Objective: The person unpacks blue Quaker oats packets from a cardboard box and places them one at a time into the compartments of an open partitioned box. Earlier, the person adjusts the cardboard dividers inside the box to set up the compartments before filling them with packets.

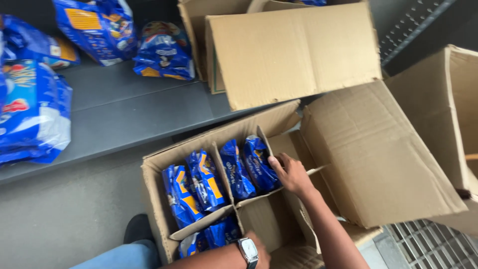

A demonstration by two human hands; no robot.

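Observation:
An open cardboard box [149, 172] with card dividers [225, 177] stands on the floor below me. Blue snack packets [196, 187] stand upright in its far compartments, and more lie in the near left one [214, 234]. My right hand [293, 175] reaches in from the right, its fingers closed over the top of the rightmost blue packet [258, 162]. My left hand [260, 251], with a watch on the wrist, rests at the near divider. Its fingers are hidden.
A grey shelf [124, 109] behind the box carries large blue bags [30, 109] and smaller ones [164, 52]. A second open carton [294, 55] sits on it. Another carton [448, 99] stands at right, over a metal floor grate [428, 244]. My shoe [137, 229] is beside the box.

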